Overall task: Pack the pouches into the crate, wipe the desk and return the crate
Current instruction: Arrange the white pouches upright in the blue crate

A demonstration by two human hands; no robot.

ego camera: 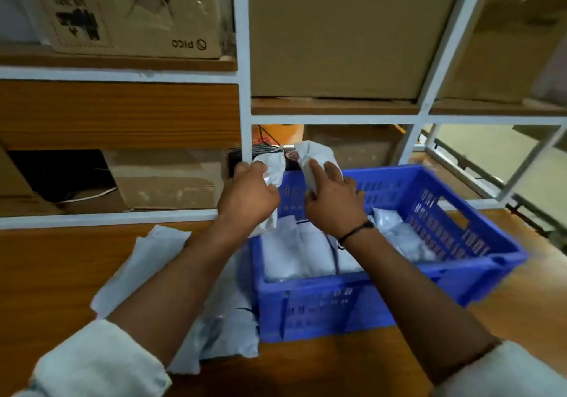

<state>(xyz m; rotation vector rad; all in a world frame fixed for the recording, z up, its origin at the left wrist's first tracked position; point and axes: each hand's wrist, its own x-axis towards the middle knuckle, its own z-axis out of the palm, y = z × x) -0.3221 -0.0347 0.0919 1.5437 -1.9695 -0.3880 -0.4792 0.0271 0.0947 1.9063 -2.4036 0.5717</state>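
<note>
Gripping a crumpled grey plastic pouch [273,171] with curled fingers, the left hand [248,195] and the right hand [333,200] hold it over the 11 o'clock corner of the blue perforated plastic crate [322,307]. I cannot tell whether they hold one pouch or two. White pouches [285,252] lie inside the crate. Flat grey pouches [147,261] lie on the brown wooden bench [46,274] at 9 o'clock of the crate.

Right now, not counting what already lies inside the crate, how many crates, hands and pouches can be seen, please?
Crate: 1
Hands: 2, the left hand and the right hand
Held pouches: 2, the left-hand pouch and the right-hand pouch
Desk pouches: 2, the pale pouch and the grey pouch, left of the crate
Total: 7
</note>
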